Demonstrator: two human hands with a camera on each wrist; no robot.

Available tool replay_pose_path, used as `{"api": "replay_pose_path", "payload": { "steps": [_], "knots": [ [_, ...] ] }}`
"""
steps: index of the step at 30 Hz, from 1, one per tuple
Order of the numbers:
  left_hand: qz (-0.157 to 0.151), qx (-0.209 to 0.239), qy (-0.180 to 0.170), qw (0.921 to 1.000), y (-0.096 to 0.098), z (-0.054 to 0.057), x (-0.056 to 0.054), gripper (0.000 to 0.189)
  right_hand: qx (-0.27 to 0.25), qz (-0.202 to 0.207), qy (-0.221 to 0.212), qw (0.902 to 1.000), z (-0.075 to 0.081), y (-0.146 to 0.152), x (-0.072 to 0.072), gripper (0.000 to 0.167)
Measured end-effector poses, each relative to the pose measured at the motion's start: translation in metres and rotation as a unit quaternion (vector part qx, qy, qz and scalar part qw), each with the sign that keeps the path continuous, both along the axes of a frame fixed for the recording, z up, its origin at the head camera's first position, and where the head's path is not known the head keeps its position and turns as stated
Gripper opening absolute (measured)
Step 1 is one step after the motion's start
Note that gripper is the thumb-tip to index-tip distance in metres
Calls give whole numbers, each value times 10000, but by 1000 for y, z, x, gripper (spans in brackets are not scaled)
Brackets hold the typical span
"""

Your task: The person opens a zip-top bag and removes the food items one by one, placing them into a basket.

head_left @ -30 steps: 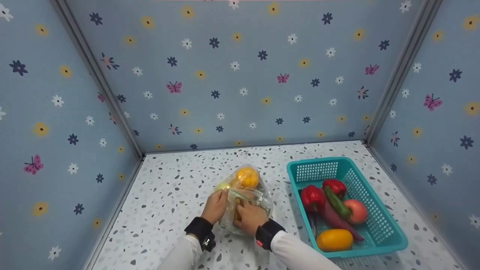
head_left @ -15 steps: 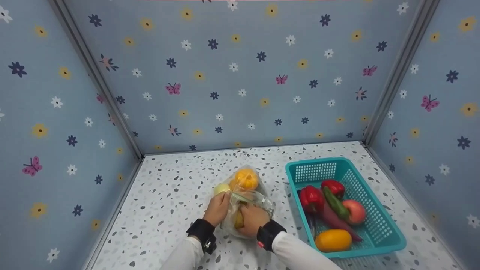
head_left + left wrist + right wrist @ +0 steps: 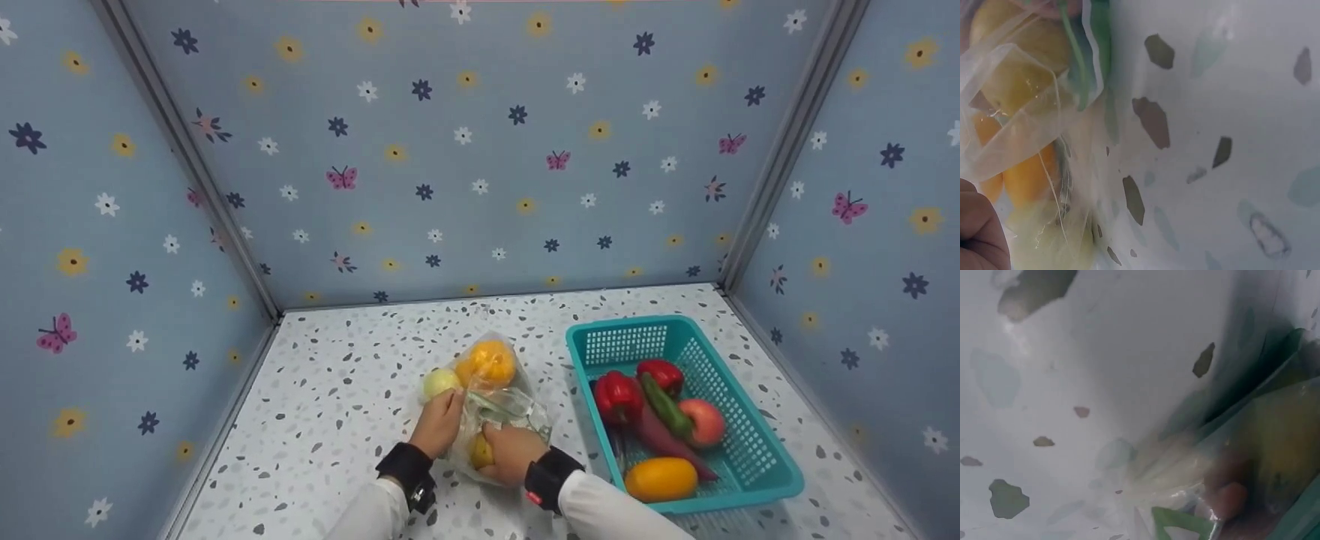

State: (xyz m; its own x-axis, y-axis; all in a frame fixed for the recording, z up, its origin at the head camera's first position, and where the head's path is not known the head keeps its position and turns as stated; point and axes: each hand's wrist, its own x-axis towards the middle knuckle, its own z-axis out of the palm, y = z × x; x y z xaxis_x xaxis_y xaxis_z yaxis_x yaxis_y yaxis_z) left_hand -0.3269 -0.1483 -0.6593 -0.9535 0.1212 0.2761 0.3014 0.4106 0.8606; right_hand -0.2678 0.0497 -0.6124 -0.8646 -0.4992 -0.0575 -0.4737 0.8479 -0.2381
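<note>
plastic bag [image 3: 519, 403] on the speckled tabletop [image 3: 337, 405] likely handles limp, slippery and bottom-heavy; its rim, where the left hand [image 3: 439, 422] pinches, seems the best hold. it is clear and crinkled, an orange pumpkin [image 3: 493, 363] showing through. the right hand [image 3: 517, 452] grips a yellow-brown fruit [image 3: 480, 453] at the bag's mouth.

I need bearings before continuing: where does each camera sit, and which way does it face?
Head: on the head, facing forward and down at bag and basket; left hand, right hand, sleeves show.
Left wrist: on that wrist, facing bag and table; part of left hand shows.
Right wrist: on that wrist, facing likewise; apparently blurred fingers show.
Both wrist views share yellowish item.
</note>
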Motion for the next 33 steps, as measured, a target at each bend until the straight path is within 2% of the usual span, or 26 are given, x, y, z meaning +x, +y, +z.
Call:
{"api": "replay_pose_path", "payload": {
  "steps": [3, 9, 10, 13, 17, 19, 21, 22, 25, 27, 28, 29, 32, 33],
  "knots": [
    [-78, 84, 139, 9998, 4, 2, 4, 45, 212, -31, -99, 9997, 4, 2, 7, 74],
    [199, -66, -28, 9998, 14, 5, 12, 41, 132, -96, -57, 9999, 7, 7, 21, 71],
    [212, -125, -25, 9997, 16, 9, 15, 42, 111, -120, -100, 9998, 7, 8, 23, 68],
    [111, -115, -48, 9999, 23, 30, 29, 41, 94, -202, -494, 9985, 11, 12, 26, 66],
    [-58, -190, -387, 9991, 33, 64, 49, 39, 87, -314, -1178, 9925, 25, 20, 29, 62],
    [-104, -305, -496, 9982, 37, 72, 53, 38, 59, -386, -1315, 9905, 33, 24, 29, 58],
    [-158, -340, -506, 9980, 39, 76, 53, 37, -26, -489, -1280, 9906, 38, 27, 28, 53],
    [-173, -320, -364, 9987, 38, 62, 43, 37, -110, -537, -1206, 9912, 41, 28, 28, 51],
    [-226, -239, 64, 9994, 34, 44, 28, 36, -331, -662, -1015, 9921, 50, 31, 28, 53],
    [-280, -175, 268, 9991, 33, 42, 25, 35, -484, -729, -983, 9913, 57, 33, 28, 56],
    [-272, -190, 286, 9990, 33, 43, 25, 35, -528, -736, -967, 9912, 61, 34, 28, 58],
    [-296, -192, 177, 9992, 35, 58, 33, 35, -560, -767, -993, 9905, 65, 36, 27, 61],
    [-372, -197, -55, 9991, 38, 78, 42, 35, -671, -819, -1060, 9887, 74, 42, 27, 65],
    [-391, -191, -30, 9990, 38, 78, 42, 36, -733, -825, -1067, 9881, 76, 44, 28, 66]
  ]
}}
